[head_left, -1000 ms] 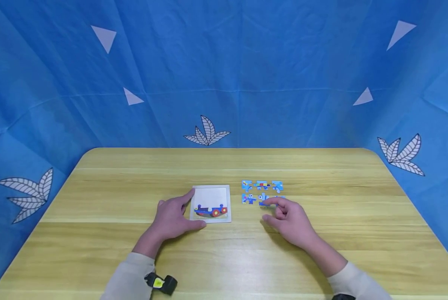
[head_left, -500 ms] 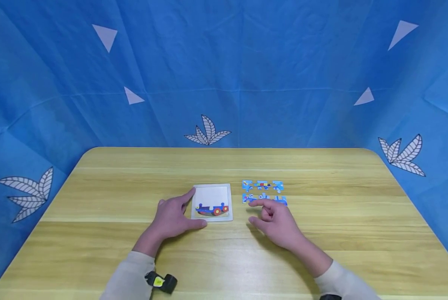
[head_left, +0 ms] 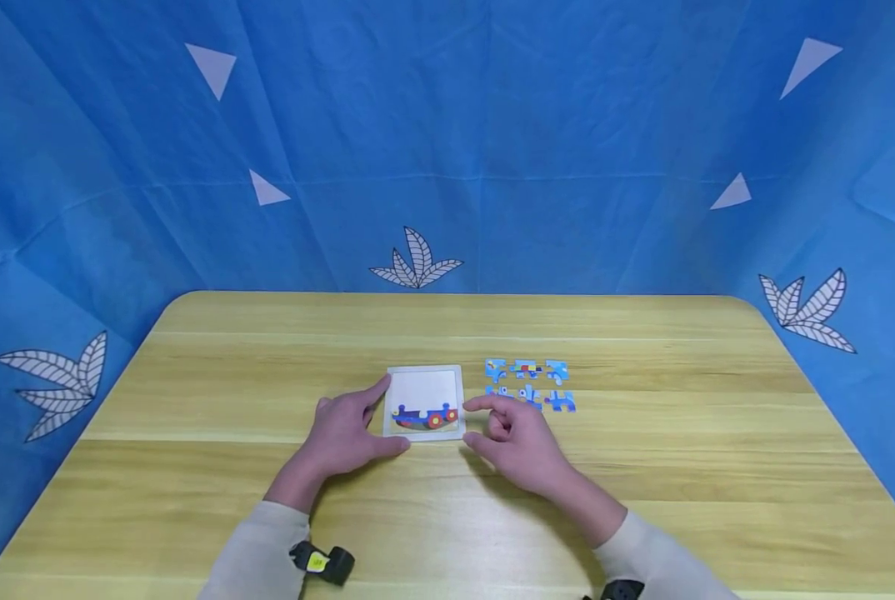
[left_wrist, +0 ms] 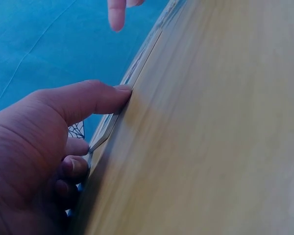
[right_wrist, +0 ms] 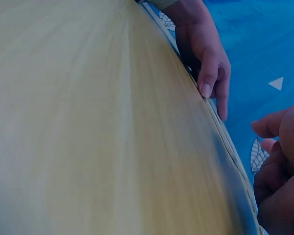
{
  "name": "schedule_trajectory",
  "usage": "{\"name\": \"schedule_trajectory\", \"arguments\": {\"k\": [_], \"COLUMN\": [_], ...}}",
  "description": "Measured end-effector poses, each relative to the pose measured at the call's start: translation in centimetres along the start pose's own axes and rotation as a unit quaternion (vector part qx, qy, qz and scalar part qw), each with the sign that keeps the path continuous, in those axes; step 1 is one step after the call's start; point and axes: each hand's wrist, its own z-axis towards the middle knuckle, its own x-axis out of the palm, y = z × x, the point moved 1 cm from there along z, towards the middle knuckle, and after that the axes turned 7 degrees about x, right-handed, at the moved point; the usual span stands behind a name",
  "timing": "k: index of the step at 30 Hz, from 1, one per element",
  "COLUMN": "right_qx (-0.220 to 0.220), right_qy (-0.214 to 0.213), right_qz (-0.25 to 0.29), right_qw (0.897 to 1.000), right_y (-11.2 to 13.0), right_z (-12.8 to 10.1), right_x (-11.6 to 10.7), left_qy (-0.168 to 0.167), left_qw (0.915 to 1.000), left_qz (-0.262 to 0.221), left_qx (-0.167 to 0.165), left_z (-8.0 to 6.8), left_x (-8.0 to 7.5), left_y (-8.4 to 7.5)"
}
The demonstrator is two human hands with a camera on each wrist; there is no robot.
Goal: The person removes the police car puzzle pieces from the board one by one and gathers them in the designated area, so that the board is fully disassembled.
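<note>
Head view: the work in hand is the filling of the puzzle tray (head_left: 426, 400), which lies on the tabletop (head_left: 642, 467) with only its bottom row seated. The left hand (head_left: 342, 437) steadies the tray's left edge; forefinger extended along the side, thumb at the near corner, fingers straight, nothing pinched. The right hand (head_left: 518, 442) sits just right of the tray, forefinger pointing toward its right edge, remaining fingers loosely curled. Whether its grip pinches a piece cannot be told here. The loose puzzle pieces (head_left: 528, 383) lie in two rows just right of the tray, beyond the right hand. As a judgement, the next move calls for aligning a piece with the row above the seated one.

Left wrist view: the left thumb (left_wrist: 88, 100) presses flat against the tray's rim (left_wrist: 112, 125); the other fingers curl below.

Right wrist view: the right hand's fingers (right_wrist: 279, 161) are curled; contents not visible.
</note>
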Motion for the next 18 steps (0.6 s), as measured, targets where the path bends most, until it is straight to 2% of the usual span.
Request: {"name": "schedule_trajectory", "arguments": {"k": [4, 12, 18], "right_qx": [-0.01, -0.021, -0.016], "right_qy": [0.009, 0.015, 0.017], "right_qz": [0.008, 0.01, 0.013], "right_qw": [1.0, 1.0, 1.0], "right_y": [-0.6, -0.2, 2.0], "right_z": [0.7, 1.7, 1.9], "right_x": [1.0, 2.2, 2.5], "left_qy": [-0.002, -0.007, -0.008], "left_qw": [1.0, 0.9997, 0.9996], "left_qz": [0.009, 0.021, 0.027], "left_qx": [0.001, 0.004, 0.006], "left_z": [0.0, 0.1, 0.2], "left_x": [0.0, 0.3, 0.3], "left_y": [0.0, 0.1, 0.2]}}
